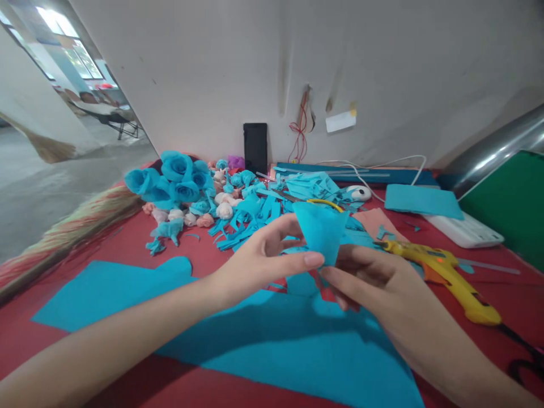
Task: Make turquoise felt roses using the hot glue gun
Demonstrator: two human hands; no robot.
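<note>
Between my hands is a small piece of blue crepe paper (pixel 322 229), wide at the top and narrowing toward the bottom. My left hand (pixel 276 252) pinches its lower left side, thumb in front and fingers behind. The narrow lower end sits in the fingers of my right hand (pixel 365 277), partly hidden by them. Below both hands a large blue crepe paper sheet (pixel 272 340) lies on the red table (pixel 140 391), with another blue piece (pixel 114 292) at its left. Behind the held piece, scissors with a yellow handle (pixel 325 204) rest on blue paper strips (pixel 255 215).
A yellow glue gun (pixel 442 272) lies at the right, its cord running to the edge. Blue paper roses (pixel 174 178) and small pink and white rosebuds (pixel 204 220) are heaped at the back left. A black phone (pixel 255 147) leans on the wall.
</note>
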